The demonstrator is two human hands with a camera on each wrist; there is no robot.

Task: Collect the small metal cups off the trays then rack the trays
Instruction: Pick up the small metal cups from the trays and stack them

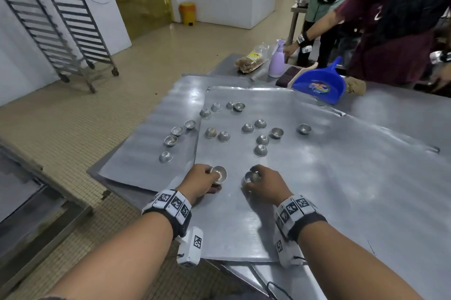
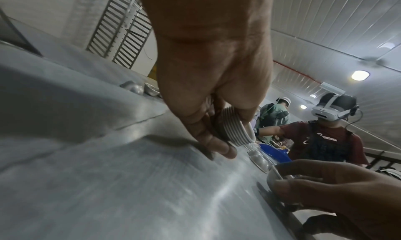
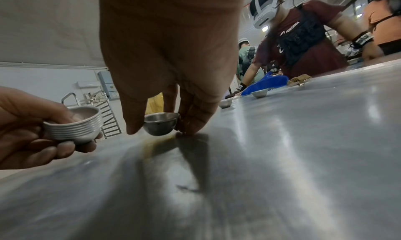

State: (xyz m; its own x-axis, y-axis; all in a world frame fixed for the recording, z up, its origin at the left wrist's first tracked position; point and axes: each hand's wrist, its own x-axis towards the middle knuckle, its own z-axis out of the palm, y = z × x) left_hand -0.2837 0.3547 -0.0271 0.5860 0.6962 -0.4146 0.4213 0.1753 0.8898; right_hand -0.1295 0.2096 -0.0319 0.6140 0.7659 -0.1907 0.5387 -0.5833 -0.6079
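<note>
My left hand grips a nested stack of small metal cups just above the top tray. My right hand pinches a single metal cup low over the same tray, a short way right of the stack. Several loose cups lie farther out, some upright, some upside down, such as one ahead of my right hand. Others such as one sit on the lower tray to the left.
Two tall tray racks on wheels stand at the far left on the tiled floor. A blue dustpan, a lilac bottle and a bag of food sit at the table's far side, where two people stand.
</note>
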